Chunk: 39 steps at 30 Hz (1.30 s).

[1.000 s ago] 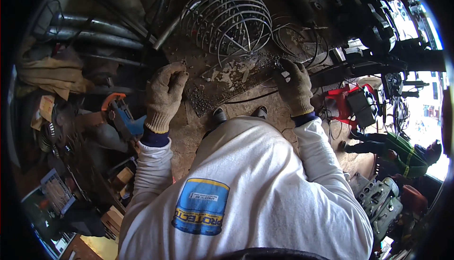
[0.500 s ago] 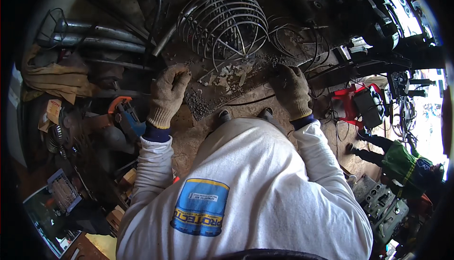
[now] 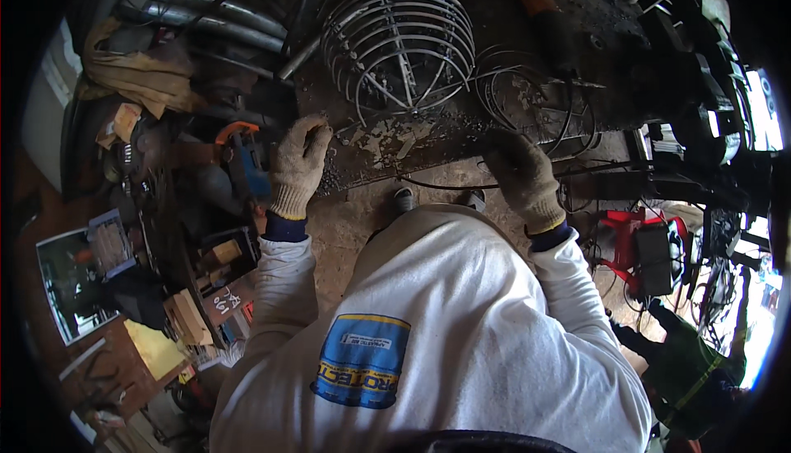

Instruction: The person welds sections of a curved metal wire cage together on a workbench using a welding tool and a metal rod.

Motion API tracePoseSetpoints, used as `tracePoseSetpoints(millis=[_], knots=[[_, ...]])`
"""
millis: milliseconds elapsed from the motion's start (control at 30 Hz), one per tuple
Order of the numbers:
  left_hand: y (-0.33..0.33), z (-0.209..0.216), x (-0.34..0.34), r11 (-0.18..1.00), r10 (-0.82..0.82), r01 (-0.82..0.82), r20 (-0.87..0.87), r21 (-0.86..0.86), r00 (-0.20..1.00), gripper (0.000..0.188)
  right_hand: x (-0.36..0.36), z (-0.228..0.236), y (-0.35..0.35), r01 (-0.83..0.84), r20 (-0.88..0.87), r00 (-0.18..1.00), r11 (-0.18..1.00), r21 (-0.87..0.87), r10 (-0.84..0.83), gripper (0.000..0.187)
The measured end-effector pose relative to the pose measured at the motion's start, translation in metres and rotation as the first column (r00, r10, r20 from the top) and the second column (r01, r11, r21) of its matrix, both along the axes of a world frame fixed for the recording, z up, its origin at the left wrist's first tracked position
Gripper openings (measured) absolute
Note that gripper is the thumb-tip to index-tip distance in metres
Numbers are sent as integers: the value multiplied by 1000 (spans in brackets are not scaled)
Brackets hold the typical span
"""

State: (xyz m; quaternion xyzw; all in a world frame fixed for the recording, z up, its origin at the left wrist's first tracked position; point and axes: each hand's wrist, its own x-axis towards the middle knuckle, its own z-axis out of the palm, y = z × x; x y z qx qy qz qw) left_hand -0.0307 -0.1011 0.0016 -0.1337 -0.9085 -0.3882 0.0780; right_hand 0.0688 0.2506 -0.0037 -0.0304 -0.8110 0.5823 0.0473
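A domed cage of curved metal rods [image 3: 399,41] sits on the dark, worn worktable [image 3: 461,123] beyond my hands. At the table's near left corner is my left hand [image 3: 300,160], in a knitted work glove, fingers curled in with nothing visible in them. Farther right, by the near edge, my right hand [image 3: 523,174] wears a matching glove. Its fingers bend inward in shadow, and whatever they may hold is hidden. Both hands are apart from the cage. A coil of thin rod or wire [image 3: 494,90] lies between the cage and a dark power tool with an orange body [image 3: 540,8].
Metal pipes [image 3: 222,24] and brown cloth [image 3: 140,70] lie at the far left. An orange-and-blue tool [image 3: 247,156] is beside my left forearm. A red plastic stool [image 3: 630,239] stands at right, near a person in dark green [image 3: 700,362]. A cable [image 3: 437,185] runs along the table's near side.
The view has turned, so the worktable and surroundings appear shifted rightward. My right hand sits slightly farther right and lower in the picture. My left hand keeps about the same pose; the cage shows no handling.
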Motion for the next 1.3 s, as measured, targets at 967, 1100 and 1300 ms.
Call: tracePoseSetpoints(millis=[967,1100,1300], knots=[[60,-4,66,877,281,-332,-191,-347,941,22,-134,40,124,367,-112,929,845,389,-352,53],[61,4,60,905,290,-328,-172,-270,941,22,-146,54,127,394,-160,914,720,571,-373,55],[52,13,57,924,380,-382,-62,-33,923,21,-141,40,114,287,-208,952,885,365,-223,48]])
